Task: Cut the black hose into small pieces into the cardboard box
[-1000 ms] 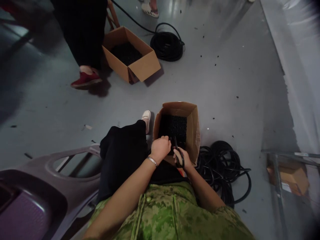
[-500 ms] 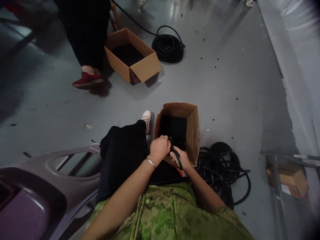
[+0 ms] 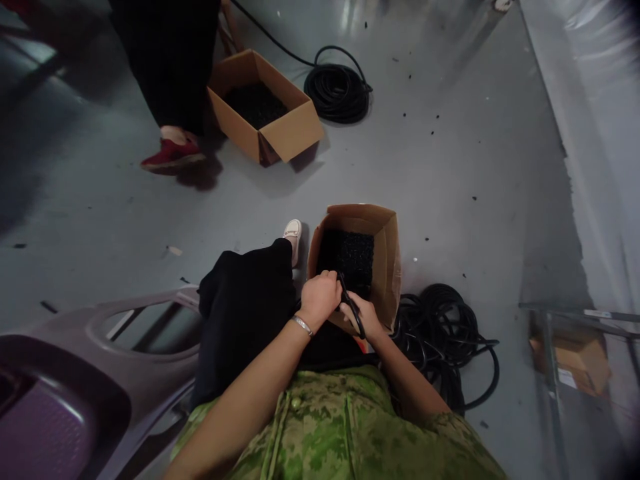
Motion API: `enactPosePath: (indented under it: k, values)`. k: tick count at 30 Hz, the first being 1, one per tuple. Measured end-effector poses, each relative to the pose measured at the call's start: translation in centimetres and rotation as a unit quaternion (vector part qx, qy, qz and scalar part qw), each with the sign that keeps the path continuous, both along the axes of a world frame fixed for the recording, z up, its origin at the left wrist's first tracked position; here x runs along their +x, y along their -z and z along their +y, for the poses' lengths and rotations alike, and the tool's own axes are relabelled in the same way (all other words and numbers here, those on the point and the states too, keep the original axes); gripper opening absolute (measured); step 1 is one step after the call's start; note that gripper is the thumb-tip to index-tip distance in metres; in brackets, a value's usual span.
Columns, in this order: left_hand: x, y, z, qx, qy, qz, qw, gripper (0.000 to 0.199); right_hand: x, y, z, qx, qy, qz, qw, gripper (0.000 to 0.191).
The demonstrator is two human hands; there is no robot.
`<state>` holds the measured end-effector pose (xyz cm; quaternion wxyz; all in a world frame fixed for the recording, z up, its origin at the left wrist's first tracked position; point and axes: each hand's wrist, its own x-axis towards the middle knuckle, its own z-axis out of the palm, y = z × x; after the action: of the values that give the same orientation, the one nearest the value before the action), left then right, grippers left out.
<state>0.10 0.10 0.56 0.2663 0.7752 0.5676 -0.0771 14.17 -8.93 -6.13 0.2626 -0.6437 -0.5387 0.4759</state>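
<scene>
My left hand, with a silver bracelet at the wrist, is closed over the near left edge of an open cardboard box; what its fingers hold is hidden. Just right of it, my right hand is wrapped round a black-handled tool, which looks like scissors, its upper end beside my left fingers. Many small black pieces lie in the box below my hands. Tangled black tubing rests on the floor right of the box.
Ahead on the left stands another cardboard box of black pieces, beside a coil of black tubing and a person's red shoe. A grey and purple plastic chair is at left, a metal frame at right.
The view has shifted very slightly. Both hands keep nearly the same place and hold over the box.
</scene>
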Motion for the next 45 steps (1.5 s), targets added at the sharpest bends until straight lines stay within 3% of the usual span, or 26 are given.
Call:
enactPosePath:
  k: [7,16,24,34,45]
  values:
    - [0.1,-0.1,0.0,0.001,-0.008,-0.007,1.000,0.029,0.1,0.3,0.2,0.044,-0.017,-0.083,0.995,0.036]
    - [0.0,-0.7,-0.2,0.038,-0.028,-0.062,0.997,0.027,0.1,-0.8,0.4,0.103,0.006,-0.139,0.985,0.037]
    - [0.2,-0.2,-0.3,0.032,-0.022,-0.063,0.997,0.025,0.4,-0.2,0.0,0.094,0.007,-0.109,0.990,0.036]
    - [0.1,-0.6,-0.3,0.026,-0.021,-0.064,0.997,0.027,0.8,-0.1,-0.2,0.060,0.000,-0.038,0.997,0.038]
    - [0.1,-0.7,-0.2,0.013,-0.023,-0.053,0.998,0.028,1.1,-0.7,-0.2,0.034,-0.009,-0.065,0.997,0.039]
